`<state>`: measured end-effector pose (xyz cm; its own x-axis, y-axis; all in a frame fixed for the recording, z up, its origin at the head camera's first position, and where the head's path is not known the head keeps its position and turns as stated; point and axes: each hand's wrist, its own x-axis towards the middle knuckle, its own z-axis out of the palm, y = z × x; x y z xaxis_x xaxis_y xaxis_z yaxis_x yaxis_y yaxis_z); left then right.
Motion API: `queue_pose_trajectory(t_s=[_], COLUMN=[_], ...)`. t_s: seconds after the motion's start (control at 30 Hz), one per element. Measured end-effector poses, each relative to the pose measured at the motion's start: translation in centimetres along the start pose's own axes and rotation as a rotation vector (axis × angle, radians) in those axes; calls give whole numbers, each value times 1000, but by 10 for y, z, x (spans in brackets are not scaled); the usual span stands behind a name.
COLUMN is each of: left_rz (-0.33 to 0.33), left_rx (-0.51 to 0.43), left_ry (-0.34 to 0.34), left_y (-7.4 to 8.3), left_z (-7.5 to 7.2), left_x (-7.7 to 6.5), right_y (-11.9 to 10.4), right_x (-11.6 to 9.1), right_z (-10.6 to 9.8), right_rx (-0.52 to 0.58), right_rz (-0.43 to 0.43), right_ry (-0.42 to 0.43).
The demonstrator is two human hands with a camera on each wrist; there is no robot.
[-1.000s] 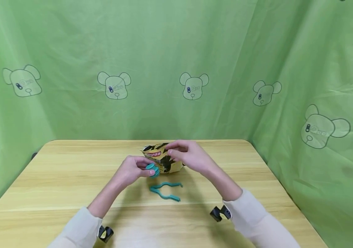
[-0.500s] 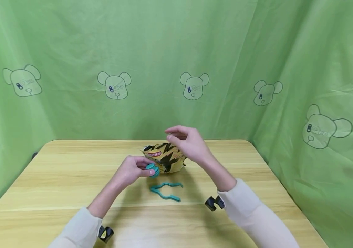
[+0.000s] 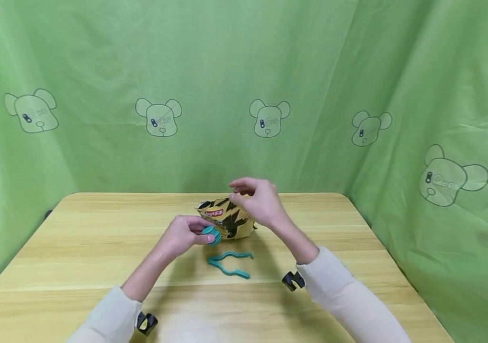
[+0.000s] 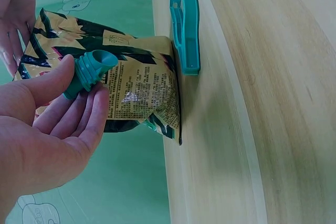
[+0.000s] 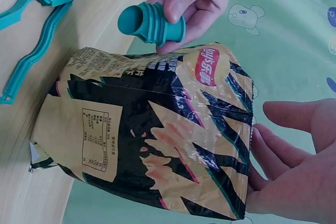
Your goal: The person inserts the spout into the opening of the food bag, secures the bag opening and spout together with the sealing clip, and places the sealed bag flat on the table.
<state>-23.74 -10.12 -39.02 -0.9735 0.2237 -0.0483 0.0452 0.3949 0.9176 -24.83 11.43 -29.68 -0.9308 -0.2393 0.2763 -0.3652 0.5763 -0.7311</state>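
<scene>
My left hand (image 3: 185, 236) pinches a ribbed teal pouring spout (image 5: 152, 23) between thumb and fingers, just in front of the chip bag. The gold and black chip bag (image 5: 173, 129) stands upright on the table, its crinkled top edge facing up. At that top edge is my right hand (image 5: 302, 156). Its thumb is apart from the bag, and its fingers are close to the edge or lightly touching it; I cannot tell which. A teal bag clip (image 3: 228, 265) lies spread in a V on the table, nearer to me than the bag.
The wooden table (image 3: 76, 257) has its far edge just behind the bag. A green curtain (image 3: 214, 62) with bear-head drawings hangs behind the table and at its sides. Black devices (image 3: 293, 281) sit at both wrists.
My right hand has risen from the front of the bag to above its top, then come down slightly. The left hand, spout and clip have stayed in place.
</scene>
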Motion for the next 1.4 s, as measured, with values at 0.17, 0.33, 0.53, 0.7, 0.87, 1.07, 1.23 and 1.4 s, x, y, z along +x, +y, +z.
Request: queue_pose_trajectory(t_s=[0.17, 0.33, 0.53, 0.7, 0.87, 1.07, 1.23, 1.4], left_rz=[6, 3, 8, 10, 19, 32, 37, 44], left_rx=[12, 5, -13, -26, -19, -15, -5, -9], left_ry=[4, 2, -3, -1, -2, -12, -20, -29], left_y=[0, 1, 0, -1, -1, 1, 2, 6], left_z=[0, -2, -4, -5, -7, -9, -12, -21], left_x=[0, -1, -1, -1, -1, -2, -4, -8], right_y=[4, 9, 11, 10, 11, 10, 10, 10], right_x=[0, 1, 2, 1, 1, 0, 0, 0], right_z=[4, 8, 11, 12, 13, 13, 14, 14], right_rx=[-15, -8, -19, -23, -23, -22, -17, -14], right_rz=[-8, -10, -15, -26, -43, -57, -52, -49], right_ry=[6, 11, 18, 26, 38, 59, 66, 66])
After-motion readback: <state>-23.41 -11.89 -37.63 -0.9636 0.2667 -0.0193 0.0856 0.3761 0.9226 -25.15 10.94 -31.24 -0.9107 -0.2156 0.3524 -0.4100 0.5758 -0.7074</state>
